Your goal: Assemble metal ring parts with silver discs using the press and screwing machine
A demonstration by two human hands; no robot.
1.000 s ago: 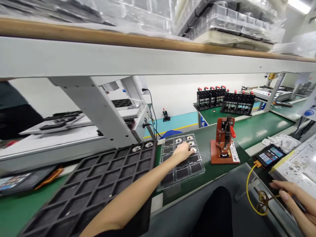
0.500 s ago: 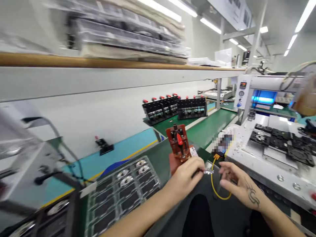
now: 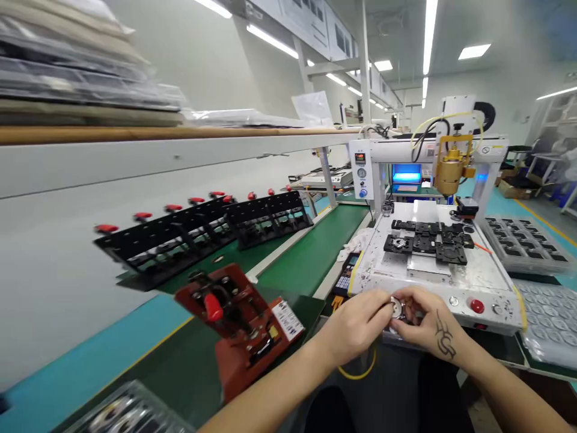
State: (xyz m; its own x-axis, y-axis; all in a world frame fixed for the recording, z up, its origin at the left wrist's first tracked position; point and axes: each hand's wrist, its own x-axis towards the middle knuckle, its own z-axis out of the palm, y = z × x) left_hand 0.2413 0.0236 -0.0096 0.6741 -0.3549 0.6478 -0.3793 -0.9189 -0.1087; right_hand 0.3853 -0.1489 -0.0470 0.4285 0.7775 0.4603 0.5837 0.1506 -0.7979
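My left hand (image 3: 358,322) is closed, with thumb and fingers pinching a small round silvery metal part (image 3: 396,308) by its left side. From the other side my right hand (image 3: 426,322) is closed on the same part, its fingers curled around the edge. The part is held up in front of the white machine, and the fingers hide much of it. To the left of my hands stands a red-brown clamping fixture (image 3: 246,328) with a red-tipped lever and a white label. A yellow cable (image 3: 358,377) loops beneath my hands.
Ahead is a white dispensing machine (image 3: 363,270) with black fixture plates (image 3: 426,237) on its bed and a brass-coloured head (image 3: 449,171). Black racks with red knobs (image 3: 180,234) line the green belt (image 3: 311,246). Clear trays (image 3: 552,319) lie at right; another tray (image 3: 130,415) is at lower left.
The view has swung to the right. My right hand, earlier apart with loosely curled fingers, has met my left hand and now grips the metal part too.
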